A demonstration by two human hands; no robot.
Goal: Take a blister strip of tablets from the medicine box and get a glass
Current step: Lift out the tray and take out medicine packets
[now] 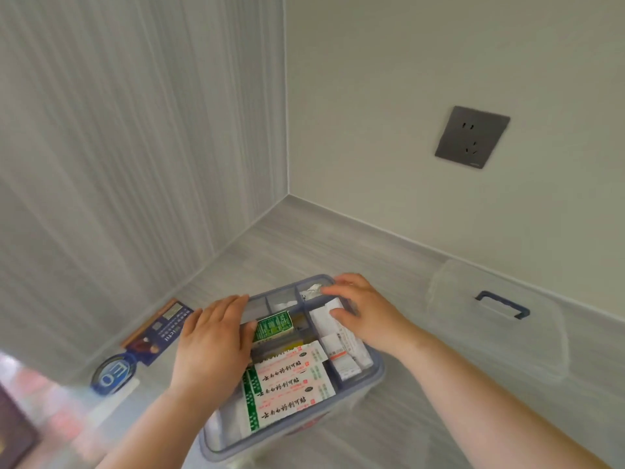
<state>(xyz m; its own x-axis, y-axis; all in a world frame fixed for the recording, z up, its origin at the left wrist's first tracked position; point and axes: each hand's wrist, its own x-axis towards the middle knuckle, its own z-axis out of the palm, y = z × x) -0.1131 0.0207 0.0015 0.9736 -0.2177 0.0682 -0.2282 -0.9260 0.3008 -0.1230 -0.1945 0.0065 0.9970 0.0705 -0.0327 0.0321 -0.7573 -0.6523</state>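
The clear medicine box (367,389) with a blue-grey rim stands open on the grey counter. It holds a green carton (274,325), white and green plaster packets (287,387) and white paper packets (341,346). My left hand (214,346) lies flat on the box's left rim, fingers together. My right hand (365,313) rests over the far right compartments, fingertips touching white packets. No blister strip can be made out, and no glass is in view.
The box's clear lid (497,316) with a blue handle leans against the right wall. A dark blue carton (162,330) and a round blue item (113,374) lie left of the box. A grey wall socket (471,137) sits above.
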